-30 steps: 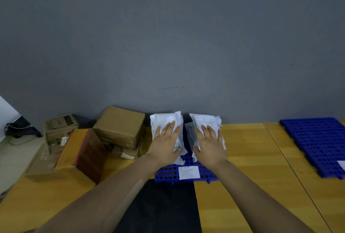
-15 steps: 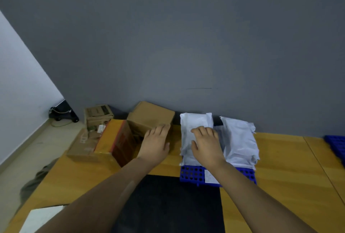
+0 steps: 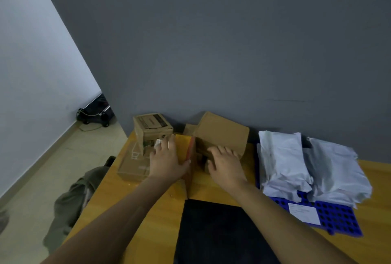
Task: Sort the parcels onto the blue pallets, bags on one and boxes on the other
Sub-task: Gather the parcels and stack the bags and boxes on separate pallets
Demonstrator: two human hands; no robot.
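Several cardboard boxes cluster at the table's back left. My left hand point(image 3: 167, 160) lies flat, fingers straight, on the yellow top of a box with a red side point(image 3: 183, 143), thumb at its right edge. My right hand point(image 3: 226, 163) touches the front of a plain brown box point(image 3: 222, 131) that stands tilted behind it, fingers loosely bent and holding nothing. Two white plastic bags point(image 3: 281, 158) point(image 3: 336, 168) lie side by side on the blue pallet point(image 3: 338, 223) to the right, apart from both hands.
A small printed box point(image 3: 152, 127) sits on a flat carton point(image 3: 133, 164) at the table's left edge. A black mat point(image 3: 222, 232) covers the near middle. A white label point(image 3: 302, 214) lies on the pallet. Left of the table are floor, an olive cloth point(image 3: 74, 196) and the grey wall behind.
Both hands left the white bags on the pallet and moved left onto the boxes. The view swung left, so the second blue pallet is out of frame.
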